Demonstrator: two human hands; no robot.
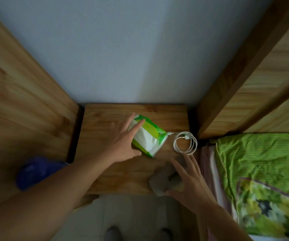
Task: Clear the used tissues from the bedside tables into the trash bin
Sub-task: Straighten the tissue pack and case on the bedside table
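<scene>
Lying under right hand (190, 181), crumpled tissue (161, 183), table's near edge

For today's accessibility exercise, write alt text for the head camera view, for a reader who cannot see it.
Seen from above, a person's right hand reaches with spread fingers over a crumpled tissue at the front edge of a wooden bedside table. The left hand lies open against a green tissue pack, beside a coiled white cable.

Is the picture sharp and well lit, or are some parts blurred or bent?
Head view: dim light; the blue object at left and the crumpled grey tissue under the right hand are blurred; wide-angle lens bends the wooden bed frame.
</scene>
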